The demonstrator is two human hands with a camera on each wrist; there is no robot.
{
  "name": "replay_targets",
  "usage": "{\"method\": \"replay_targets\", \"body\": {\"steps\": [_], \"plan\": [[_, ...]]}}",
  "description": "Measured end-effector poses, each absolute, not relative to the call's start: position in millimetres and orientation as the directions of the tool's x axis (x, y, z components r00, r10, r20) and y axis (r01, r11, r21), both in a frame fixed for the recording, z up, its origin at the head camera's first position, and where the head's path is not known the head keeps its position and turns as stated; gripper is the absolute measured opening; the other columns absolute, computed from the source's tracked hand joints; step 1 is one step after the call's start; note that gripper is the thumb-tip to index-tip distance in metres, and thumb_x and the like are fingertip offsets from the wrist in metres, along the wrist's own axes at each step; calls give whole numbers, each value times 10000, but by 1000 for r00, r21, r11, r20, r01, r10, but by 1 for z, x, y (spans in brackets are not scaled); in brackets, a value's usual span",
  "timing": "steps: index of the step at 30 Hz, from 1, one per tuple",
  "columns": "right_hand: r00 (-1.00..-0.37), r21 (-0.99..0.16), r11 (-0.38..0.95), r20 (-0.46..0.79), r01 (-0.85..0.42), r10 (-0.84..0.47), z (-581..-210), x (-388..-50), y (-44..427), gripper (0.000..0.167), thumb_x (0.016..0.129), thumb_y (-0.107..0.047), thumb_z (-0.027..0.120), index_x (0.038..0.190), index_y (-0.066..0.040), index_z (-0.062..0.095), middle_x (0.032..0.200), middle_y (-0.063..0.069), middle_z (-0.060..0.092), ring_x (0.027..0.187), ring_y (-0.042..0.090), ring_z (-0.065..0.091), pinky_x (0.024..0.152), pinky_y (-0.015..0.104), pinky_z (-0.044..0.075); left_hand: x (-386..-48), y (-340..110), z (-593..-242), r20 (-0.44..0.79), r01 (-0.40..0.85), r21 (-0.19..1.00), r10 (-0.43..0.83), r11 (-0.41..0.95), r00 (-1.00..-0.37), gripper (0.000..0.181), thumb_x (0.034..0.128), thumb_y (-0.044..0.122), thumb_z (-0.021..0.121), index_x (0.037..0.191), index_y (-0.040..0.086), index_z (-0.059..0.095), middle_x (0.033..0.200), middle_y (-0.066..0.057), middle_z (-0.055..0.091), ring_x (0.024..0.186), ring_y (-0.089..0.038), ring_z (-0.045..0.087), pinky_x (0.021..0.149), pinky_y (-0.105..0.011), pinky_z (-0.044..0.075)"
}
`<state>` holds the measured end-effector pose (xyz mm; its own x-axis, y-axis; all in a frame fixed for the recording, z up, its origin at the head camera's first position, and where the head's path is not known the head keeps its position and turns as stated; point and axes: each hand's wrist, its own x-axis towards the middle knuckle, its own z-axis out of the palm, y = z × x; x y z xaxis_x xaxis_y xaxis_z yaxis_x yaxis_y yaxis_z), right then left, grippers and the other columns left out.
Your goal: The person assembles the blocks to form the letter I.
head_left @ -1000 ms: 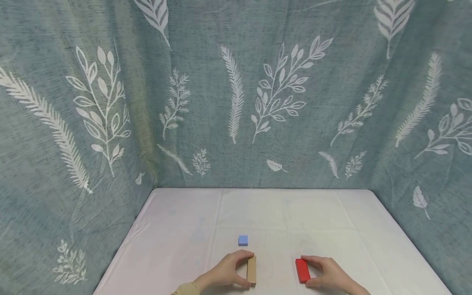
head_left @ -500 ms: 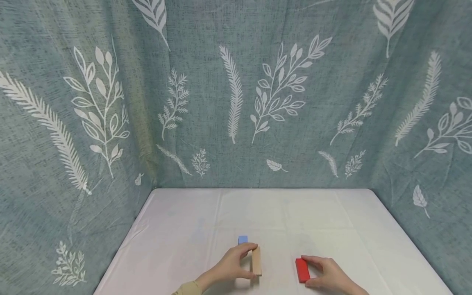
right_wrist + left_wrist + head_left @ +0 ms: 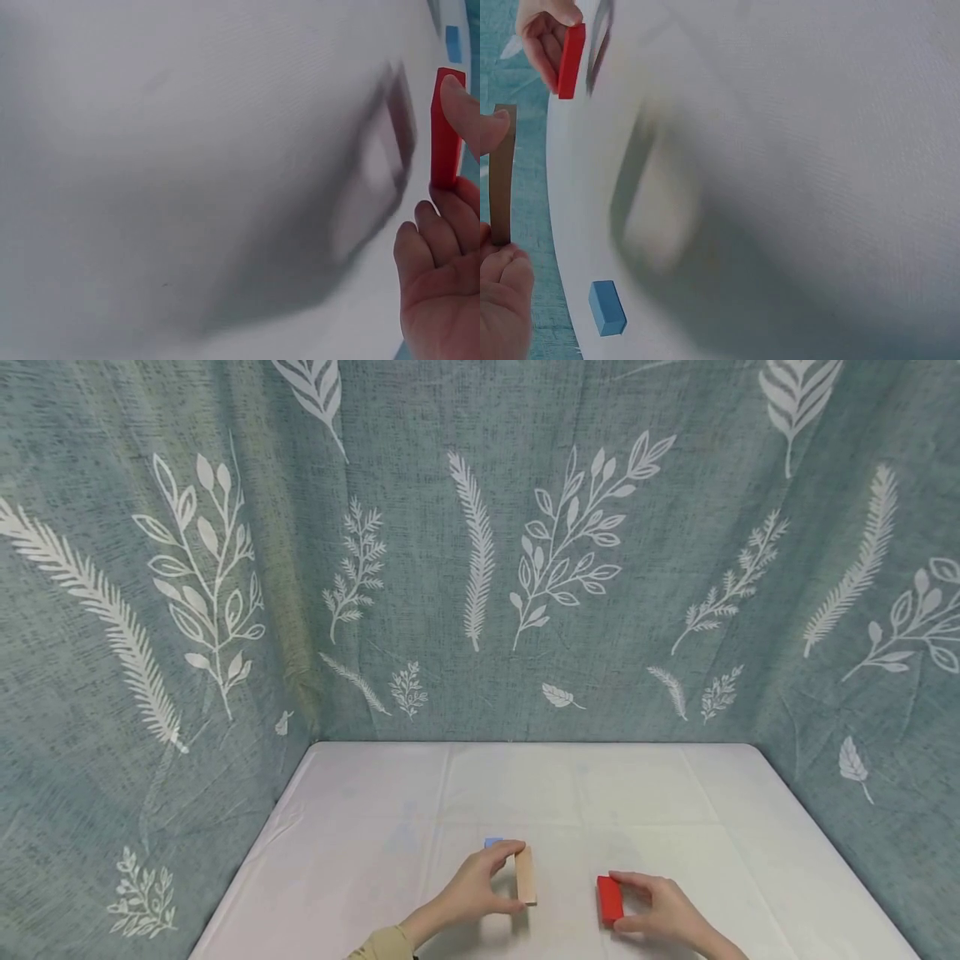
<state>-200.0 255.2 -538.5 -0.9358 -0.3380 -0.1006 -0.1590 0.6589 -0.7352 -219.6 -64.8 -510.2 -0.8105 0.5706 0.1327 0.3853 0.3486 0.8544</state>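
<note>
Leaf-print curtain (image 3: 435, 568) backed a white-covered desk (image 3: 645, 785)

Teal, with pale fronds and sprigs across it, the curtain hung behind and to both sides of the desk, whose white cloth (image 3: 360, 793) showed straight fold creases. Near the front, a person's left hand (image 3: 472, 887), its wrist in a khaki sleeve (image 3: 384, 943), held a slim wooden block (image 3: 525, 875) lengthwise, thumb at the near end and fingers at the far one. That grip spanned the block's length and held it above the cloth, where a soft shadow (image 3: 780, 285) fell. To the right, well apart, the right hand (image 3: 663, 910) held a red block (image 3: 610, 900) in a similar grip, thumb toward one end and a fingertip at the other; the right-wrist view showed its remaining fingers bent. The red block, too, was off the surface, its shadow lying apart from it in the left-wrist view. A small blue block (image 3: 607, 307) rested on the desk near the left hand, which partly hid it in the head view; it appeared again at the upper right of the right-wrist view, beyond the red block.
</note>
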Motion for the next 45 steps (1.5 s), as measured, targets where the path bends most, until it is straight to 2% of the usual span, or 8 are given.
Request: {"method": "replay_targets", "body": {"steps": [5, 23, 37, 45], "plan": [[-925, -783, 599, -85, -169, -371, -532, -202, 249, 708, 707, -292, 821, 1291, 6, 554, 1292, 193, 590, 1204, 400, 536, 924, 386, 551, -221, -66, -512, 138, 389, 848, 559, 359, -817, 753, 737, 140, 802, 1369, -32, 431, 1419, -170, 462, 1321, -344, 431, 1102, -376, 408], [-915, -821, 541, -63, -180, -399, -521, -197, 233, 711, 684, -265, 838, 1273, 23, 564, 1285, 205, 592, 1192, 421, 542, 944, 414, 531, -223, -65, -517, 149, 389, 841, 531, 375, -834, 759, 725, 138, 810, 1357, -59, 438, 1398, -175, 478, 1301, -361, 444, 1092, -392, 420], [-901, -835, 519, -69, -183, -429, -518, -192, 224, 693, 693, -278, 831, 1277, -7, 573, 1286, 161, 604, 1201, 399, 544, 962, 424, 521, -226, -64, -513, 198, 419, 820, 493, 390, -847, 747, 717, 136, 812, 1337, -72, 449, 1378, -204, 487, 1287, -389, 455, 1057, -424, 449], [-879, -856, 488, -92, -170, -467, -525, -189, 219, 643, 720, -232, 812, 1281, -27, 576, 1294, 157, 599, 1220, 403, 525, 979, 452, 503, -226, -63, -514, 205, 420, 823, 489, 383, -848, 740, 705, 110, 812, 1323, -90, 457, 1359, -217, 499, 1276, -392, 464, 1057, -429, 447]]}}
